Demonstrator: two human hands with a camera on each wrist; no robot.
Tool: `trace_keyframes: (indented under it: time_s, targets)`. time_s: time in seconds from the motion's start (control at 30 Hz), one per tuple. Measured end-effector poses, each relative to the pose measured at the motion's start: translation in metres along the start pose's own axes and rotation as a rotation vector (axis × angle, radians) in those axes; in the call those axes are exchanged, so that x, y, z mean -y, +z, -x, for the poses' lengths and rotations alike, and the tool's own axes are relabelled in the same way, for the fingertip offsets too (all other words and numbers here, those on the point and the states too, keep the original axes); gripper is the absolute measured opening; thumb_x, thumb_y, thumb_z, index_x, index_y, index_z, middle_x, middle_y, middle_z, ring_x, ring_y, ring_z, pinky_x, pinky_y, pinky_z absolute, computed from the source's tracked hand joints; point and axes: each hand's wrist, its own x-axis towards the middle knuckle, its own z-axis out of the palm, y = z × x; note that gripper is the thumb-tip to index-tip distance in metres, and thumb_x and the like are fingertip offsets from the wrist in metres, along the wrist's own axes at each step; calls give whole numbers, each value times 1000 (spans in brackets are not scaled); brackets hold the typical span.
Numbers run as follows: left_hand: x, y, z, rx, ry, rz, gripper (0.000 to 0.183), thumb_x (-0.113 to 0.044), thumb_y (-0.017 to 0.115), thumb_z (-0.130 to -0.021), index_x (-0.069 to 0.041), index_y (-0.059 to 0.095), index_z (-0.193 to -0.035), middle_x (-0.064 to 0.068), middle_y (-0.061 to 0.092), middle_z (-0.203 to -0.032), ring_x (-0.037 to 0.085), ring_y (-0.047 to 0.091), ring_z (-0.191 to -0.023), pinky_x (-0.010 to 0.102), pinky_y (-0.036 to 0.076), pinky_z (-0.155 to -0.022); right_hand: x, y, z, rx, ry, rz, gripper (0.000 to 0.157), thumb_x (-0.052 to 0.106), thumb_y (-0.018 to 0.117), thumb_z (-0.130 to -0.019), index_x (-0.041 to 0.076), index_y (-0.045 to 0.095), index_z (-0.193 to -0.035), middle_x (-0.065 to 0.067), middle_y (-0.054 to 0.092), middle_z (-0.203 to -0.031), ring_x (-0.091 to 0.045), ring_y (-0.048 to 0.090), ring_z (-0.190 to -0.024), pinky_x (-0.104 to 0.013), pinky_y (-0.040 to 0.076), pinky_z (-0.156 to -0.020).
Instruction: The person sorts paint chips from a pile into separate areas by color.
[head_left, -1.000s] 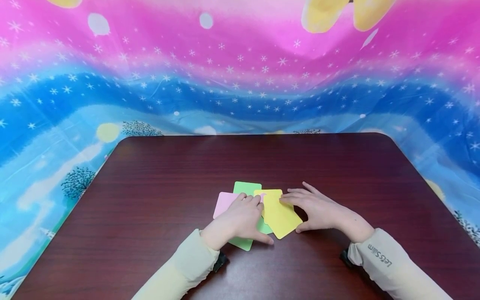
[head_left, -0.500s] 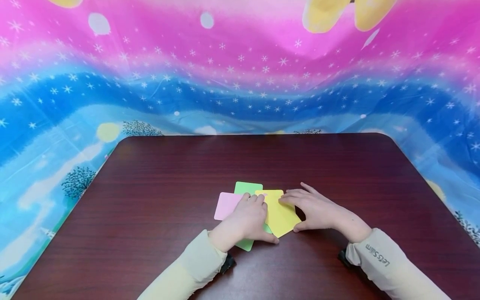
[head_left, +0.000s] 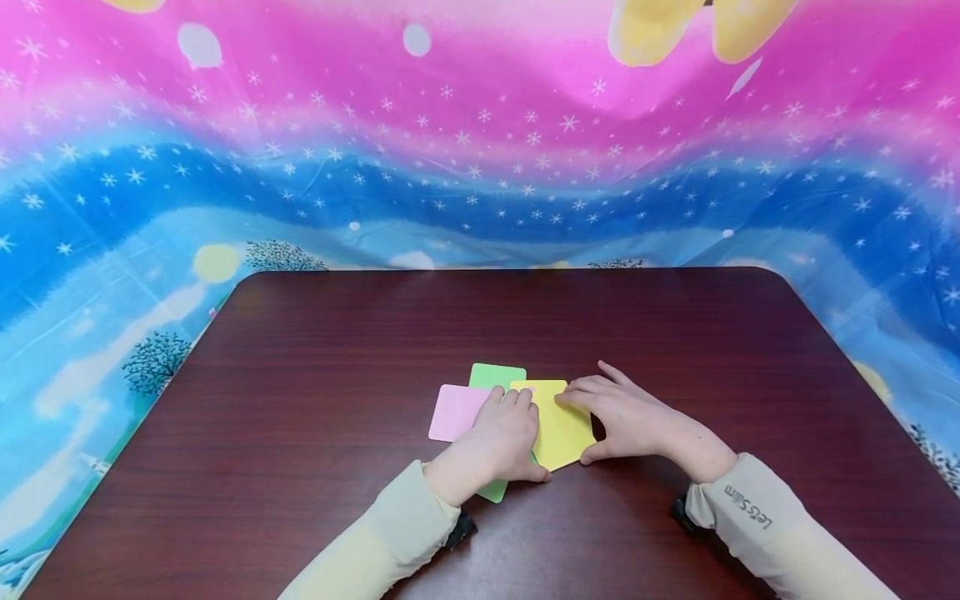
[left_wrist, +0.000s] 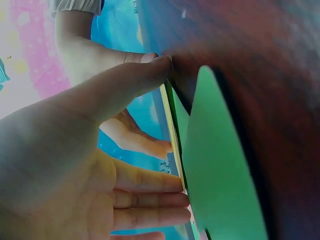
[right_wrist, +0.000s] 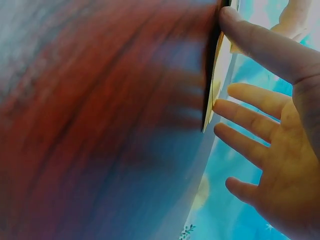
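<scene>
Yellow cards [head_left: 557, 429] with rounded corners lie flat between the two hands, on top of green cards [head_left: 498, 377]. A pink card [head_left: 456, 412] sticks out on the left side. My left hand [head_left: 501, 433] rests over the cards, its fingertips and thumb touching the yellow cards' left side. My right hand [head_left: 624, 414] touches their right side with fingers and thumb. In the left wrist view, the fingers stretch out straight and one green card [left_wrist: 215, 150] rises tilted off the table. How many cards are stacked is hidden.
A dark red-brown table [head_left: 337, 350] with rounded far corners lies under the cards. Behind it hangs a pink and blue cloth [head_left: 480, 150] with snowflakes. Each wrist wears a black band, partly covered by the light sleeves [head_left: 397, 521].
My left hand has slid slightly right over the cards, uncovering more of the pink card. My right hand has moved slightly left, and the yellow cards' right corner has shifted inward with it.
</scene>
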Motion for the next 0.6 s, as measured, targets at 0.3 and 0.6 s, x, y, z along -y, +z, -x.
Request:
trace_keyframes:
  time_s: [0.3,0.6]
  targets:
    - [7,0,4,-17,35,87,78,-71,59,-65,-7,55,-110,3,50,-109,16,49,-96,29,35,-83,0,1,-2,-10,-37,43,78,50,79,-58,6,58,-119,-1,55,-115,-20,49,-112,-54,15,-106]
    - [21,-3,5,-50,79,147,76,-67,63,-64,-6,54,-109,0,48,-97,15,48,-90,28,38,-78,1,-4,-5,-19,-37,15,81,51,78,-59,4,56,-121,-2,53,-112,-20,48,-110,-53,14,-107]
